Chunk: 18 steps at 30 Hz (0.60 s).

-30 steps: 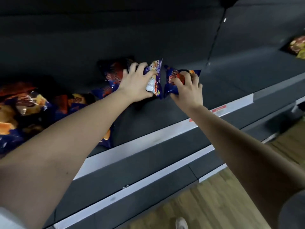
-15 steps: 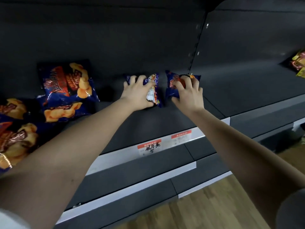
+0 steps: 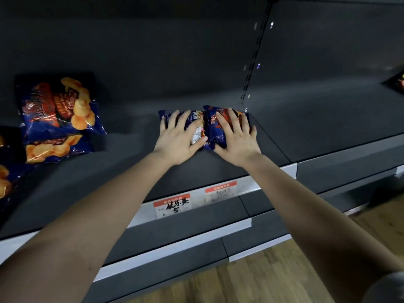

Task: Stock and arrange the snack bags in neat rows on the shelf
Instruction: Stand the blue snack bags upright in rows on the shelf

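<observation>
Floor of wood planks lies nearest to us, below the price tag, and between the two runs the white front strip of a lower shelf.

Directly behind the price tag, on the dark shelf, two small blue snack packets lie side by side and touch each other. Our left hand lies on the left bag and our right hand on the right bag. The fingers of both are spread and nearly straight, so we press the bags down and do not clench them.

We judge that the step in hand is to seat this pair in its place at the right end of a row. The next move, we think, calls for lifting both hands straight up, so that the slippery, puffy bags do not slide. Then more bags must fill the bare shelf to the left of the price tag.

Farther to the left of the price tag are large bags of the same blue. One seems to lean on the back wall, and another lies flat before it. Behind the price tag and to its right, a slotted metal post rises just beyond the right bag.
</observation>
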Motion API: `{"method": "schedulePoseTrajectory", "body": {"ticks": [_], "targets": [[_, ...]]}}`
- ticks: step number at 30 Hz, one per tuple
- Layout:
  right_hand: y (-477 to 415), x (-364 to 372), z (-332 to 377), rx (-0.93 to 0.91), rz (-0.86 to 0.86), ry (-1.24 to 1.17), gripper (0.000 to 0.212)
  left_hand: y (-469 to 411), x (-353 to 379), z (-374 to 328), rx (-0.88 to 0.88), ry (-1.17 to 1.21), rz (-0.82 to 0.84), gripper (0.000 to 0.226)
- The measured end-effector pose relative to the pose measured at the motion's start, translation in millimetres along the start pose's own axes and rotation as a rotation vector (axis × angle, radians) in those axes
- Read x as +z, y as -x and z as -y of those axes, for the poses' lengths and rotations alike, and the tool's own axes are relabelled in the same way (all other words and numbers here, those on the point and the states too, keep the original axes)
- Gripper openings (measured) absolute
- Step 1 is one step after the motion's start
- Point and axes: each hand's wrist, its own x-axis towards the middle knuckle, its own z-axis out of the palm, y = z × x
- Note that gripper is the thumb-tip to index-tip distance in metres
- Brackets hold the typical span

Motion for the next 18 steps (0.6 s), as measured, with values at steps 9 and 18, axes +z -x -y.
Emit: {"method": "schedulePoseTrajectory", "body": {"ticks": [9,18], "targets": [[-2.3,6.3,-2.1,0.007,-0.054,-0.016,0.081,-1.8,0.4,1.5,-0.021,0.023,-0.022,0.079],[-12.4,6.2,-0.7,0.054,-0.022,0.027,0.082,-14.7,2.2,7.1,0.014,0.023,0.008,0.061]]}}
